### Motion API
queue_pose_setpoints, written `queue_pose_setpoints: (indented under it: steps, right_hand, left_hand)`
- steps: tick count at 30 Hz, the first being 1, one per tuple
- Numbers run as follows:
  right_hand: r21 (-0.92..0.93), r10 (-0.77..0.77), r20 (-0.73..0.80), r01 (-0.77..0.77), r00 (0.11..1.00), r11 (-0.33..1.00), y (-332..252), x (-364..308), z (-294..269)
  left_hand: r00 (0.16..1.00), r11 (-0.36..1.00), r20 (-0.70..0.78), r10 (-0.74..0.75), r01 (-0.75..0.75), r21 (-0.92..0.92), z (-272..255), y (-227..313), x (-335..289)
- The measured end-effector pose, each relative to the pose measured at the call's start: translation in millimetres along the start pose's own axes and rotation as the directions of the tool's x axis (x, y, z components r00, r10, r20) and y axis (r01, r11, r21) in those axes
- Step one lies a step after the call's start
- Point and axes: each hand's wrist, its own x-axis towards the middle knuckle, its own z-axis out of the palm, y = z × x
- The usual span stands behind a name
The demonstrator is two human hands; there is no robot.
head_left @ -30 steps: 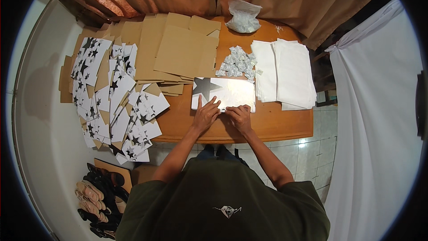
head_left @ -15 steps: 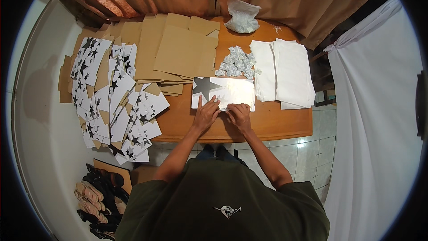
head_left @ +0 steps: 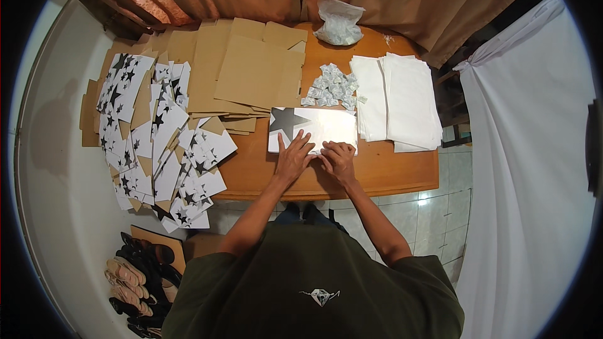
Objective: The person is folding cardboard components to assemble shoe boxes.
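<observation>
A glossy white flat box [head_left: 320, 127] with a large black star printed on its left end lies on the wooden table [head_left: 389, 172] in front of me. My left hand [head_left: 294, 158] rests flat on the box's near edge, fingers spread. Beside it, my right hand [head_left: 338, 158] presses on the same edge with fingers curled. The two hands almost touch.
Flat brown cardboard sheets [head_left: 251, 72] lie at the back left. Many star-printed flat boxes [head_left: 163, 144] are piled at left. White paper stacks [head_left: 402, 97] sit at right, small white packets [head_left: 330, 85] and a plastic bag [head_left: 339, 22] behind. Shoes [head_left: 138, 279] lie on the floor.
My hands have shifted slightly along the box's near edge; the right hand's fingers have curled closer to the left hand.
</observation>
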Motion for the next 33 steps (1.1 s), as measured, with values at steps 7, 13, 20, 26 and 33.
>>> queue_pose_setpoints:
  steps: [7,13,20,26,33]
  right_hand:
    - [-0.135,0.006,0.005,-0.006,1.000,0.991,-1.2,-7.4,6.0]
    - [-0.060,0.108,0.100,-0.102,0.989,0.993,-4.3,-4.6,-21.0]
    - [-0.077,0.308,-0.108,-0.317,0.945,0.945,10.5,-22.5,-22.5]
    - [-0.075,0.320,-0.085,-0.326,0.944,0.942,14.5,-24.0,-22.6]
    - [-0.004,0.258,-0.115,-0.260,0.959,0.966,18.8,-24.6,-24.1]
  left_hand:
    - [0.997,0.997,-0.029,0.066,-0.064,0.044,10.5,-1.4,-0.6]
    - [0.999,0.999,0.037,-0.020,0.021,-0.043,-9.7,5.0,4.0]
    - [0.998,0.998,0.028,0.053,-0.052,-0.042,-2.3,9.9,11.0]
    - [0.998,0.996,-0.007,0.070,-0.069,0.063,9.3,12.2,7.7]
    - [0.996,0.995,0.003,0.088,-0.088,0.034,2.1,11.6,7.7]
